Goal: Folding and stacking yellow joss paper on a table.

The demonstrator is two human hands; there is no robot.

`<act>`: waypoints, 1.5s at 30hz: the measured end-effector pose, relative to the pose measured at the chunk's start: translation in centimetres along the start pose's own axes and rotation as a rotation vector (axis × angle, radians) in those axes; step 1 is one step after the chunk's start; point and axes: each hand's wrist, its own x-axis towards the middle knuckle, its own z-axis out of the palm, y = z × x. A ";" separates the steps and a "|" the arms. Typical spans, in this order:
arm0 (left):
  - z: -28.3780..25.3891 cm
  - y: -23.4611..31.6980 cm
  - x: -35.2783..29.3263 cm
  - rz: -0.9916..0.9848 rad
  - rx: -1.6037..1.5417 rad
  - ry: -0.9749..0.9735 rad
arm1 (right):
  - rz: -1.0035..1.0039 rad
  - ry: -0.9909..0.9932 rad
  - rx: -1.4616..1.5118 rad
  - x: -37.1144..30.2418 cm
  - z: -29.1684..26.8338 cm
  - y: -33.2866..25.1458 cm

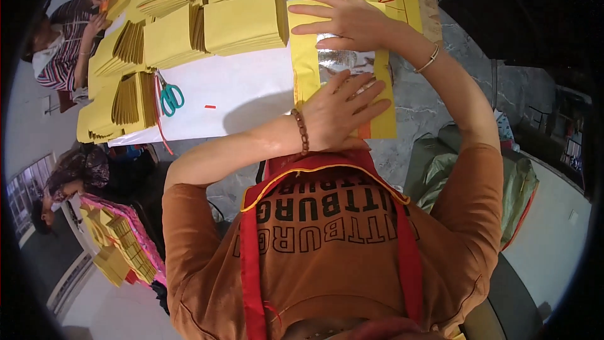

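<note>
Both my hands lie on a yellow paper piece (305, 69) at the table's right part. A shiny silver sheet (336, 58) shows on it between them. My left hand (343, 110) rests flat over the near end of the silver sheet, fingers spread. Farther off, my right hand (349, 22) presses flat across the upper part, its fingers apart and pointing left. Neither hand grips anything. Beneath the left hand's near side shows an orange strip (364, 130). Part of the yellow piece is hidden under my hands.
Several stacks of folded yellow paper pieces (245, 22) stand on the white-covered table (239, 97). Scissors with teal handles (171, 97) and a small red scrap (210, 106) lie left of my hands. Another person (69, 50) works at the far left; a second person (78, 173) is at lower left.
</note>
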 end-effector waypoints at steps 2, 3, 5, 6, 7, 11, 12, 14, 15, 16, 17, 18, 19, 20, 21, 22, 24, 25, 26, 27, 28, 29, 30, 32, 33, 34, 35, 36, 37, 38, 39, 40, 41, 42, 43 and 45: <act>0.3 0.1 0.2 0.014 0.061 -0.025 | -0.003 0.012 0.015 -0.1 0.1 0.1; 0.5 0.1 0.2 0.008 0.062 -0.028 | -0.015 0.021 0.033 -0.1 0.2 0.2; 0.9 0.1 0.2 0.006 0.075 -0.057 | -0.019 0.035 0.063 -0.4 0.4 0.5; 1.1 0.1 0.1 -0.004 0.079 -0.060 | -0.017 0.046 0.087 -0.4 0.5 0.6; 1.2 0.1 0.1 0.002 0.072 -0.060 | -0.025 0.051 0.093 -0.4 0.6 0.7; 1.2 0.2 0.0 -0.007 0.045 -0.070 | -0.038 0.081 0.123 -0.5 0.6 0.7; 1.0 0.2 0.1 -0.017 0.048 -0.067 | -0.016 0.034 0.153 -0.5 0.6 0.7; 0.7 0.3 0.2 -0.014 0.108 -0.149 | -0.027 0.039 0.148 -0.4 0.7 0.8; 0.9 0.2 0.1 -0.023 0.111 -0.146 | -0.029 0.045 0.140 -0.4 0.7 0.9; 1.3 0.0 -0.1 0.006 0.158 -0.119 | -0.038 0.045 0.142 -0.3 0.6 0.9; 1.6 -0.1 -0.2 0.035 0.205 -0.092 | -0.029 0.033 0.141 -0.3 0.6 0.9; 1.6 -0.1 -0.2 0.028 0.209 -0.093 | -0.019 0.023 0.141 -0.3 0.5 0.9; 1.6 -0.1 -0.1 0.029 0.207 -0.099 | -0.025 0.026 0.142 -0.3 0.5 0.9; 1.5 -0.1 -0.1 0.030 0.205 -0.105 | -0.027 0.036 0.140 -0.4 0.5 0.9; 1.5 -0.1 -0.1 0.025 0.209 -0.106 | -0.028 0.047 0.138 -0.4 0.4 0.9; 1.4 -0.1 -0.1 0.031 0.201 -0.101 | -0.033 0.051 0.138 -0.4 0.5 1.0; 1.4 -0.1 -0.1 0.036 0.200 -0.093 | -0.033 0.051 0.135 -0.4 0.6 1.0; 1.5 0.0 -0.1 0.041 0.214 -0.088 | -0.038 0.053 0.129 -0.4 0.7 1.0; 1.6 0.0 -0.1 0.046 0.228 -0.083 | -0.060 0.091 0.096 -0.5 0.8 1.0; 1.3 0.2 0.0 0.046 0.236 -0.077 | -0.084 0.130 0.060 -0.5 0.8 1.2; 0.9 0.4 0.2 0.033 0.199 -0.100 | -0.090 0.130 0.053 -0.5 0.9 1.3; 0.7 0.5 0.3 0.021 0.161 -0.122 | -0.065 0.094 0.096 -0.5 1.0 1.6; 0.6 0.5 0.3 0.019 0.171 -0.112 | -0.044 0.058 0.138 -0.3 0.7 1.7; 0.5 0.5 0.2 0.029 0.119 -0.091 | 0.041 0.112 0.601 -0.1 -0.2 2.3; 0.2 0.5 0.2 0.030 0.123 -0.083 | 0.146 0.165 1.072 -0.2 -0.9 2.6; -0.2 0.5 0.2 0.031 0.079 -0.078 | 0.145 0.160 1.067 -0.5 -1.6 2.8; -0.7 0.4 0.2 0.032 0.032 -0.074 | 0.218 0.232 1.052 -1.0 -2.4 2.9; -1.3 0.4 0.4 0.041 0.028 -0.076 | 0.298 0.313 1.034 -1.8 -2.9 3.0; -1.9 0.3 0.6 0.001 -0.052 -0.014 | 0.307 0.311 1.031 -2.7 -2.9 3.1; -2.7 0.2 0.8 -0.039 -0.134 0.044 | 0.343 0.496 1.075 -3.8 -2.5 3.2; -4.0 -0.1 0.5 -0.171 -0.202 0.069 | 0.379 0.689 1.113 -5.0 -2.0 3.2; -2.9 -1.3 -1.0 -0.290 -0.197 0.317 | 0.391 0.690 1.116 -6.1 -1.3 2.5; -1.1 -2.6 -2.6 -0.409 -0.189 0.564 | 0.512 0.780 1.198 -7.5 -0.4 1.4; -0.4 -3.2 -3.2 -0.653 -0.439 0.703 | 0.632 0.870 1.276 -8.8 0.9 0.4; 0.9 -4.2 -3.9 -0.688 -0.943 0.842 | 0.716 0.869 1.351 -10.3 3.3 -0.7; 4.9 -6.6 -5.5 -0.734 -1.203 0.870 | 0.869 0.855 1.424 -12.2 7.4 -3.8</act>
